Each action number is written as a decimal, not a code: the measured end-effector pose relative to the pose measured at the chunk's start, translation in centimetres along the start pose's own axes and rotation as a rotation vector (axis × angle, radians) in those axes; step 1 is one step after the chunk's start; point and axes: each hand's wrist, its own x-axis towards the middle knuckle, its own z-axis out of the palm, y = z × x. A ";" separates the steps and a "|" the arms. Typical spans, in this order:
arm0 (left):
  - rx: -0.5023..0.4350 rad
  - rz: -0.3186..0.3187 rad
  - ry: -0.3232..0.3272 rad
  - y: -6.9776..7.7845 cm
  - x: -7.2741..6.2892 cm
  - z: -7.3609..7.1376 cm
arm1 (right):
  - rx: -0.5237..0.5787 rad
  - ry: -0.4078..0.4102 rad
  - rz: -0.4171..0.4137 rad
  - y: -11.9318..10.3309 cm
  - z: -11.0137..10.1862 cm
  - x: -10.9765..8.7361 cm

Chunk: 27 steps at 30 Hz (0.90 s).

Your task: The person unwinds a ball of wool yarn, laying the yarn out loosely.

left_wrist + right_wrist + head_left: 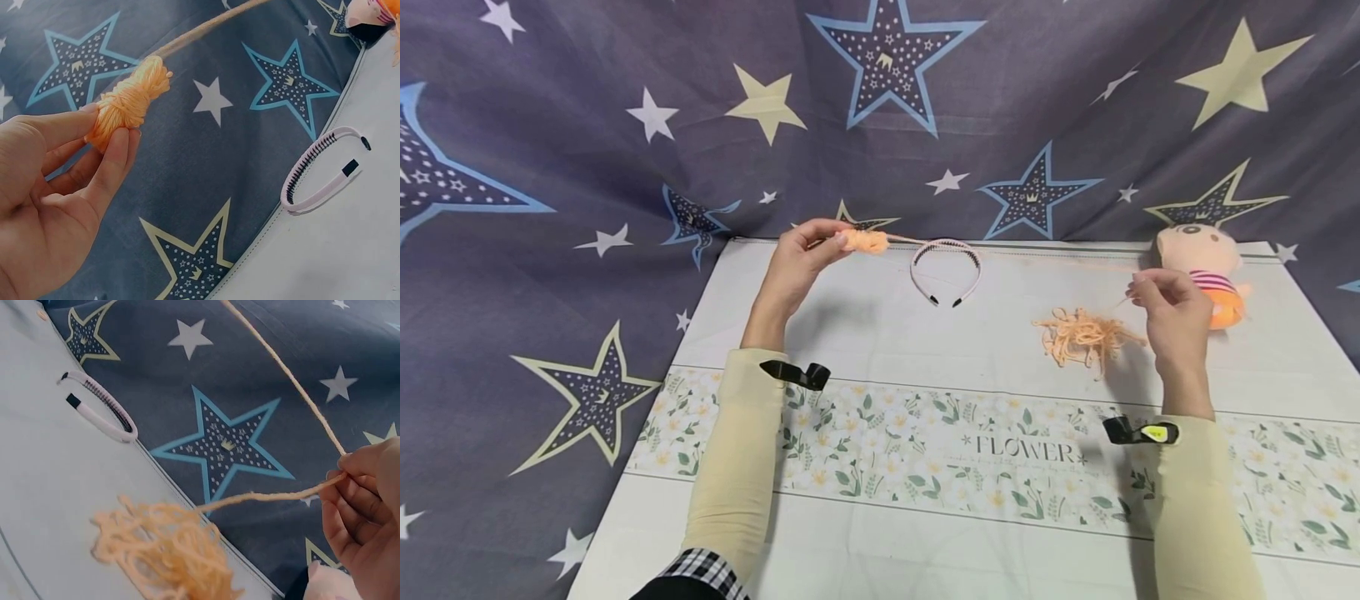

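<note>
Between thumb and fingers, my left hand [801, 262] pinches a small wound bundle of orange yarn [128, 103], held up over the table's far left part. From the bundle a single strand of yarn [281, 374] stretches across to my right hand [1176, 321], which pinches it between thumb and fingertips. Below those fingers the strand runs down to a loose, tangled heap of orange yarn [1086, 337] lying on the table. In the right wrist view this heap [165, 550] shows many loops.
A pink headband [946, 243] with black tips and inner teeth lies between the hands near the back edge. Behind my right hand sits a plush toy [1206, 250] in a striped top and orange bottoms. The white table [880, 342] meets a star-patterned cloth [880, 167].
</note>
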 end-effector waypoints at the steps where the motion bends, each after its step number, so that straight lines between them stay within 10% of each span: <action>1: 0.001 -0.002 0.002 0.0 0.0 0.0 | -0.012 0.008 0.004 0.1 -0.2 0.0; 27: -0.040 -0.003 -0.008 0.1 0.0 -0.4 | -0.363 -0.073 0.299 3.8 -4.8 -0.1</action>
